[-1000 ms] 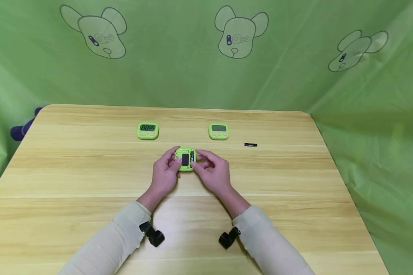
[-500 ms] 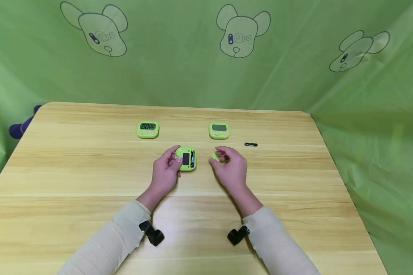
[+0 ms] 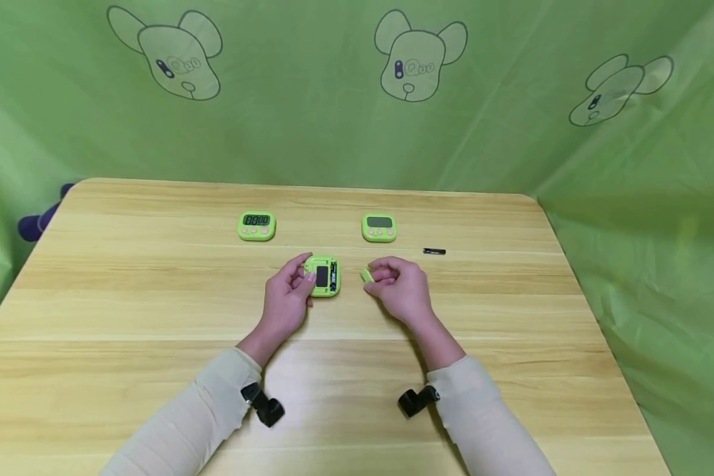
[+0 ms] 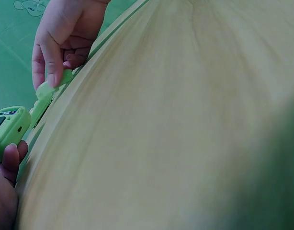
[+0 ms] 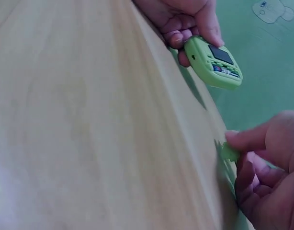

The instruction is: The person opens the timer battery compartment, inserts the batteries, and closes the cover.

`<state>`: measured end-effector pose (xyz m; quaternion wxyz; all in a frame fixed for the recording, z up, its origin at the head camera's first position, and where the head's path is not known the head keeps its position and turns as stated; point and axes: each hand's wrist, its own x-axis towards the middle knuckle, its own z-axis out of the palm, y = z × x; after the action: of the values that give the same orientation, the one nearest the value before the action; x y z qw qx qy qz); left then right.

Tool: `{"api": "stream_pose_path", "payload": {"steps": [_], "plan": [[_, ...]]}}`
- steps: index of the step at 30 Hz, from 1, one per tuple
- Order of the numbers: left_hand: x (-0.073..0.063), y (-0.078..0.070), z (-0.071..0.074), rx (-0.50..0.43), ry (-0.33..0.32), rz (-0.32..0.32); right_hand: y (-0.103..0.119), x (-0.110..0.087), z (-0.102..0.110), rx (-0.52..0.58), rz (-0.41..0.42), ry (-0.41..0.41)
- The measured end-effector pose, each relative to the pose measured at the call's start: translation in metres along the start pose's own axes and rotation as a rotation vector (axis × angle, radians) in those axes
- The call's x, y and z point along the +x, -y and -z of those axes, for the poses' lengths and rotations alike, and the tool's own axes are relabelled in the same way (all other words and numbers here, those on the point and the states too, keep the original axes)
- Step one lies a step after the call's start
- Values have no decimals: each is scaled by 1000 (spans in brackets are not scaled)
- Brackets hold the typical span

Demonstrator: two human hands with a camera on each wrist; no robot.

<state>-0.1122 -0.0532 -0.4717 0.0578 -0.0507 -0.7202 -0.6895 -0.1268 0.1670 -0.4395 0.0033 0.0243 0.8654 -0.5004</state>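
Note:
My left hand (image 3: 285, 294) grips a green digital timer (image 3: 322, 276) by its left side, back face up, thumb on top. In the right wrist view, the timer's battery slot is uncovered and a dark battery (image 5: 226, 71) lies in it. My right hand (image 3: 401, 287) pinches a small green battery cover (image 3: 365, 275) between thumb and fingers, a short way right of the timer. The left wrist view shows that battery cover (image 4: 53, 85) under the right thumb. Parts of both hands' fingers are hidden behind what they hold.
Behind the hands, two more green timers stand face up: the left timer (image 3: 256, 226) shows digits, the right timer (image 3: 379, 227) has a blank display. A loose black battery (image 3: 434, 251) lies to the right on the wooden table (image 3: 155, 304). A green curtain (image 3: 309, 132) hangs behind.
My right hand has drawn away to the right from the timer with the battery cover, then tilted the cover. The left hand and its timer have stayed in place.

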Motion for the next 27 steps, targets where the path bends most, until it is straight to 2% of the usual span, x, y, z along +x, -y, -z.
{"api": "stream_pose_path", "payload": {"steps": [3,10,14,16,27], "plan": [[0,0,0,0,1,0,0,-1,-1,78,-3,34],[0,0,0,2,-1,3,2,-3,-10,371,2,123],[0,0,0,6,5,23,2,-3,-17,466,-15,156],[0,1,0,5,8,23,2,-2,-20,486,-19,161],[1,0,1,3,8,13,9,1,-37,407,-9,84]]}}
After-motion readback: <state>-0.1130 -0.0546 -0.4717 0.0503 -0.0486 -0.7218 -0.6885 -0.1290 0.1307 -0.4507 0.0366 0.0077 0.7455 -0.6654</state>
